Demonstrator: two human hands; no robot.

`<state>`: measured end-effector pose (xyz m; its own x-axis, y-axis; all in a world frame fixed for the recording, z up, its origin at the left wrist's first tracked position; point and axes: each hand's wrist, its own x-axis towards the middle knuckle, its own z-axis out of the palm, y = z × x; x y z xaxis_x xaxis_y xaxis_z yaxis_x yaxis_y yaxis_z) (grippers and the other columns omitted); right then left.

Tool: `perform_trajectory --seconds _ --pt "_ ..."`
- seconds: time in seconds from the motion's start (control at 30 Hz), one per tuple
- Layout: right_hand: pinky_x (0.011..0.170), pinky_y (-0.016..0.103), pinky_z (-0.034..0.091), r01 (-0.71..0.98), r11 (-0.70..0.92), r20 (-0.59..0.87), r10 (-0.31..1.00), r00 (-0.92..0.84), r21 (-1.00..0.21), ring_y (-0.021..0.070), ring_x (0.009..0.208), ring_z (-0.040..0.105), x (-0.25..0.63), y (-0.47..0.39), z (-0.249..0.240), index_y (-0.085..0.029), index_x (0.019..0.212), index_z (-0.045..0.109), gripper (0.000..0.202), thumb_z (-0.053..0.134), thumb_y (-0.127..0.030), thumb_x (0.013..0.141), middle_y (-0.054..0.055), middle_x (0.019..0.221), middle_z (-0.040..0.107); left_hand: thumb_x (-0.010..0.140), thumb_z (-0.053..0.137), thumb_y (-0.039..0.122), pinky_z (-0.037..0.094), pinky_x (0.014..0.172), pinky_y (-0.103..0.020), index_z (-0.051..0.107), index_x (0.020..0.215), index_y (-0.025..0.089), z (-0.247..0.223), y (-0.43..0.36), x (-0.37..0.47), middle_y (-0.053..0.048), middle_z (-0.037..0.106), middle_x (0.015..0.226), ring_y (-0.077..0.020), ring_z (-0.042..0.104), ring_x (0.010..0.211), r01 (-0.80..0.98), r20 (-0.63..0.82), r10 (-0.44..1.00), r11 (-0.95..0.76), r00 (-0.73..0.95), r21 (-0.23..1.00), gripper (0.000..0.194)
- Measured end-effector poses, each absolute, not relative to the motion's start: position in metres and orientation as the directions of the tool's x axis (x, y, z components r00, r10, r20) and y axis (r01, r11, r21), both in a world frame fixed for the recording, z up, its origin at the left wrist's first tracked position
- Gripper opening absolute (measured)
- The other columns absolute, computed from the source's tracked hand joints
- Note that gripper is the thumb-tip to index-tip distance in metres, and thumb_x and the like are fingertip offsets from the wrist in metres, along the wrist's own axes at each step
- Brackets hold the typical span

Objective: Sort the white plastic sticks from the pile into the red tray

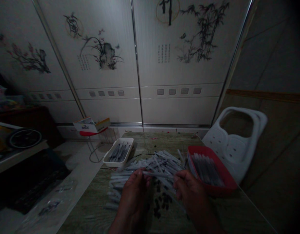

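Bare and curled, my left hand (135,185) and right hand (189,187) pinch opposite ends of a slender, translucent tube (158,175) over the near side of the loose pile (164,161) of similar tubes. Stubby black pieces (164,204) lie nearer me than the pile. Left of it sits a cream rectangular tray (113,164); right, a glossy red basket (217,191); beneath it, the wood-grained table (84,208).

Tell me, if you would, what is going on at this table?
A person holds a slim, pen-like stick between the left hand and the right hand, above a loose pile of similar sticks. Small black pieces lie scattered on the table. A white tray beyond the left hand and a red container beside the right both hold sticks.
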<state>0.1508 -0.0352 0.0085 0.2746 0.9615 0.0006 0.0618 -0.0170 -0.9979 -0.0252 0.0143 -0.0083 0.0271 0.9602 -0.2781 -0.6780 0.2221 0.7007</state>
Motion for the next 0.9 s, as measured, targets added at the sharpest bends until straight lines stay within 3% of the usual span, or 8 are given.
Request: perform_trajectory --seconds 0.13,0.3,0.47,0.57,0.9 --pt "0.047 0.022 0.032 0.032 -0.078 -0.071 0.984 0.164 -0.996 0.0112 0.050 0.045 0.149 -0.035 0.009 -0.021 0.092 0.060 0.018 0.055 -0.037 0.085 -0.005 0.064 0.054 0.081 0.076 0.036 0.054 0.067 -0.025 0.066 0.108 0.016 -0.012 0.015 -0.029 -0.009 0.075 0.093 -0.0149 0.068 0.071 -0.576 -0.230 0.973 0.169 -0.033 0.800 0.035" --pt "0.051 0.023 0.034 0.206 -0.093 -0.100 0.995 -0.019 -0.974 0.0127 0.056 0.049 0.144 -0.037 0.012 -0.019 0.100 0.067 0.024 0.059 -0.036 0.085 -0.006 0.062 0.052 0.075 0.077 0.050 0.054 0.074 -0.032 0.068 0.115 0.018 -0.016 0.016 -0.032 -0.010 0.077 0.097 -0.0207 0.072 0.078 -0.444 -0.203 0.978 0.167 -0.036 0.880 0.051" --pt "0.077 0.029 0.050 0.120 -0.008 -0.030 0.983 -0.179 -0.993 0.0216 0.089 0.067 0.137 -0.042 0.018 -0.020 0.116 0.069 0.035 0.058 -0.040 0.090 0.004 0.097 0.073 0.078 0.074 0.053 0.054 0.080 -0.034 0.069 0.116 0.017 -0.017 0.015 -0.031 -0.013 0.078 0.098 -0.0249 0.073 0.088 -0.379 -0.172 0.984 0.145 -0.039 0.914 0.053" --pt "0.082 0.033 0.051 0.099 0.003 -0.015 0.984 -0.179 -0.995 0.0246 0.093 0.069 0.133 -0.045 0.025 -0.017 0.117 0.069 0.038 0.057 -0.042 0.090 0.007 0.096 0.075 0.080 0.072 0.053 0.053 0.083 -0.034 0.070 0.117 0.016 -0.014 0.012 -0.029 -0.013 0.078 0.099 -0.0261 0.073 0.093 -0.343 -0.150 0.987 0.123 -0.053 0.931 0.052" --pt "0.068 0.028 0.049 0.233 0.089 0.075 0.995 -0.068 -0.968 0.0200 0.073 0.065 0.122 -0.050 0.021 -0.017 0.115 0.070 0.036 0.052 -0.038 0.093 0.002 0.074 0.070 0.082 0.071 0.049 0.053 0.083 -0.034 0.070 0.115 0.017 -0.005 0.003 -0.022 -0.013 0.078 0.102 -0.0276 0.072 0.098 -0.263 -0.118 0.983 0.078 -0.138 0.962 0.046"
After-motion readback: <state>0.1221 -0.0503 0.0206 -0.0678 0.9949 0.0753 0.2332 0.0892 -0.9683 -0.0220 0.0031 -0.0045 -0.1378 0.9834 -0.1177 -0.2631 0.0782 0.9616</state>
